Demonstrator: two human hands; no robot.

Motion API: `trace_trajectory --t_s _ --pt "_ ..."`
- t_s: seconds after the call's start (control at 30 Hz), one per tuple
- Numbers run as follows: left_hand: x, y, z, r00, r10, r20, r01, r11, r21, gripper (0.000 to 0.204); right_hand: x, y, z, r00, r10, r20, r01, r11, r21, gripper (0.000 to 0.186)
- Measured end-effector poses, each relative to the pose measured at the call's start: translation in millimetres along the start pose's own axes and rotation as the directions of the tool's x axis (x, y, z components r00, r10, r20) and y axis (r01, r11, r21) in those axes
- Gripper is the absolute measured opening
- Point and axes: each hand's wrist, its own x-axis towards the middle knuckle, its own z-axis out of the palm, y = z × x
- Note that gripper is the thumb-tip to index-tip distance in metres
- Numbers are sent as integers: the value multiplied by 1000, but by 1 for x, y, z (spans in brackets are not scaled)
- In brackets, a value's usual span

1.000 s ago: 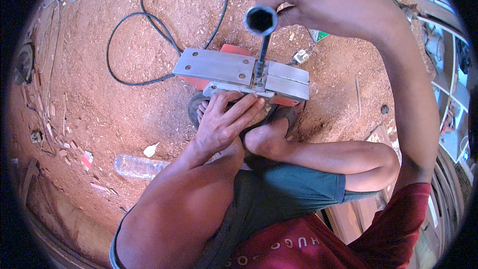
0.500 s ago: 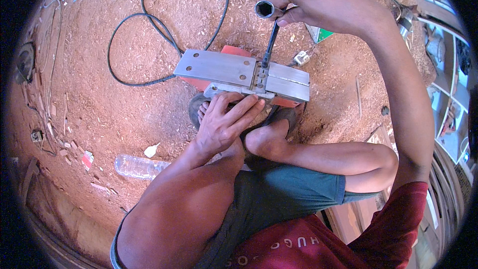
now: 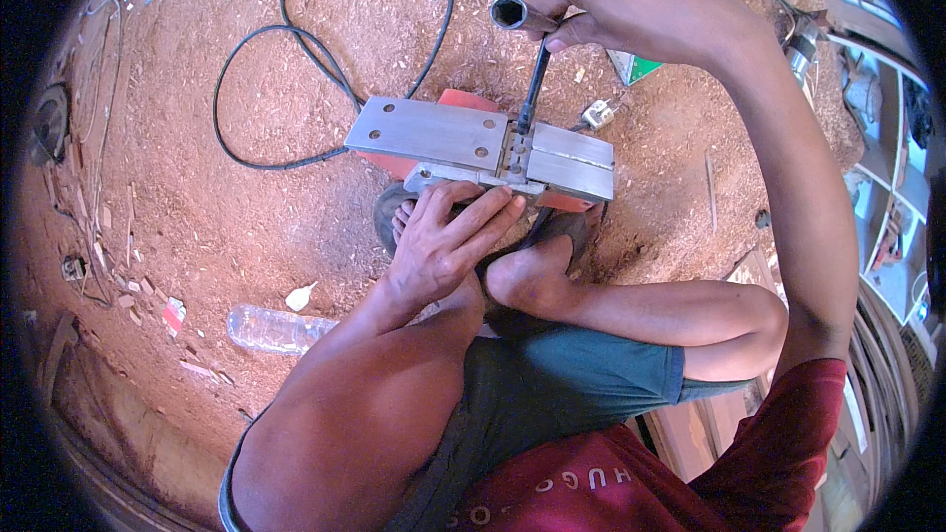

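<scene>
An electric hand planer (image 3: pixel 424 133) lies upside down in front of me, its two flat metal sole plates facing up and its red body showing beneath. My left hand (image 3: pixel 448 236) grips the planer's near side, fingers laid along the metal edge. My right hand (image 3: pixel 591 2) is closed around the top of a socket wrench (image 3: pixel 535 87), whose open hexagonal tube end points toward me. The wrench's dark shaft reaches down to the cutter slot (image 3: pixel 514 156) between the plates. Whether its tip sits on a bolt is too small to tell.
A black power cord (image 3: pixel 281 30) loops over the sawdust-covered floor, and a white plug (image 3: pixel 597 115) lies beyond the planer. A clear plastic bottle (image 3: pixel 276 330) rests by my left leg. Boards (image 3: pixel 892 365) and a shelf (image 3: pixel 877 207) stand at the right.
The wrench's tube end has swung slightly to the left and up, with my right hand shifting a little. My left hand and the planer look nearly unchanged.
</scene>
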Motion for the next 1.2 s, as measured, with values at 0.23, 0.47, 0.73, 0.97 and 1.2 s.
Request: trace_trajectory --t_s 0.23,0.47,0.73,0.97,1.2 --pt "0 0 -1 1000 -2 -5 2 1000 1 55 1 -14 -17 992 70 106 -66 997 -43 22" --pt "1 1 0 1000 -7 -11 7 1000 11 55 5 -10 -8 991 114 74 -110 992 -60 25" --pt "1 1 1 1000 -8 -14 9 1000 13 54 4 -14 -12 984 156 83 -153 987 -37 26" --pt "1 0 0 1000 0 2 0 1000 11 55 4 -13 -10 985 164 60 -163 986 -20 28" --pt "0 0 0 1000 -2 1 2 1000 9 56 5 -16 -11 984 174 31 -173 985 -26 30"
